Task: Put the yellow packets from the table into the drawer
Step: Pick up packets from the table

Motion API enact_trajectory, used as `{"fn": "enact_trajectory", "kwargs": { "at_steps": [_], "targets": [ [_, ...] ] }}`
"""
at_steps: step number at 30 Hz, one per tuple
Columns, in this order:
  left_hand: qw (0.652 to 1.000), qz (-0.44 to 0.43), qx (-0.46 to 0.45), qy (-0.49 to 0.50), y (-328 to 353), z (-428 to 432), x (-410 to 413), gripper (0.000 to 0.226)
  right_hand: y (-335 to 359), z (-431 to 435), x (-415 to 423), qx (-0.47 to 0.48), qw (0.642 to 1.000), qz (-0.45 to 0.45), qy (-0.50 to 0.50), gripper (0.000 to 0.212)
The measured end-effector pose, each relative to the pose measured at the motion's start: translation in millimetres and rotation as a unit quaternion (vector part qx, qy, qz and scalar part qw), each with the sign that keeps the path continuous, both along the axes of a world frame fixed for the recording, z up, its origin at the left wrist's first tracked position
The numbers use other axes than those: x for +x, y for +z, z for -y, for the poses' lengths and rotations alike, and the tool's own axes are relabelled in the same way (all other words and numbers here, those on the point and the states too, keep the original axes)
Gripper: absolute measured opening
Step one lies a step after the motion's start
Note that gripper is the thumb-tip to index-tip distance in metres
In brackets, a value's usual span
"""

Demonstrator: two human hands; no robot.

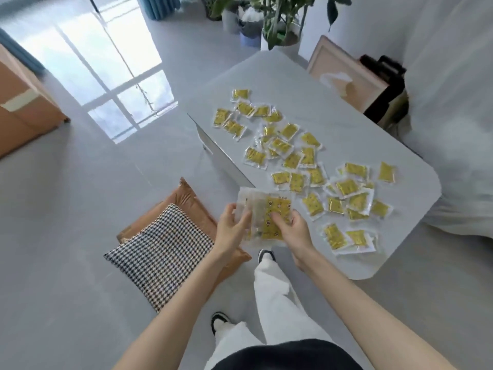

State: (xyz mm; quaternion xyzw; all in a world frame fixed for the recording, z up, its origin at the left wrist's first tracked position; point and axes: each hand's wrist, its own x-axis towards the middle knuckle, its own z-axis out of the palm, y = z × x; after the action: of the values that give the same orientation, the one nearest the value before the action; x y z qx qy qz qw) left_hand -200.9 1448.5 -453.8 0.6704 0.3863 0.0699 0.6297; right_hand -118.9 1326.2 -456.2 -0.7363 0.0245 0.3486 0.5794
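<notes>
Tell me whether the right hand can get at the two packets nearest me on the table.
Probably yes for reach: the two near packets lie uncovered just beside the right hand, nothing between. But it holds the stack with the left hand.

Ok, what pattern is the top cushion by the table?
The cushion is black-and-white houndstooth; head view.

Left hand [231, 227], right hand [293, 231], both curled.

One wide-angle camera on my head, tilted steeply down and forward. Tabletop [314, 86] sits close, right of centre, its near corner almost under me, far end running away up-frame. Floor [80, 209] fills the view left of the tabletop; edges bow.
</notes>
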Motion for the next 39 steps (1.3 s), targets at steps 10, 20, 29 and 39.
{"fn": "enact_trajectory", "kwargs": {
  "at_steps": [10,20,29,39],
  "targets": [
    [0.996,-0.085,-0.012,-0.037,-55.4,-12.7,126.3,0.003,-51.5,-14.0,116.0,-0.029,0.999,-0.046,-0.003,0.038],
    [0.977,-0.162,-0.103,0.087,-169.2,-65.4,169.3,0.023,-146.1,-45.8,175.3,-0.142,0.987,-0.009,-0.079,0.051],
    [0.880,-0.234,-0.360,0.201,-356.4,-104.4,198.5,0.039,-275.5,-71.6,194.8,-0.144,0.984,-0.013,-0.099,0.054],
    [0.837,-0.125,-0.474,0.245,-487.5,-117.2,230.2,0.044,-355.5,-94.5,204.8,-0.103,0.988,0.012,-0.116,0.017]
  ]
}}
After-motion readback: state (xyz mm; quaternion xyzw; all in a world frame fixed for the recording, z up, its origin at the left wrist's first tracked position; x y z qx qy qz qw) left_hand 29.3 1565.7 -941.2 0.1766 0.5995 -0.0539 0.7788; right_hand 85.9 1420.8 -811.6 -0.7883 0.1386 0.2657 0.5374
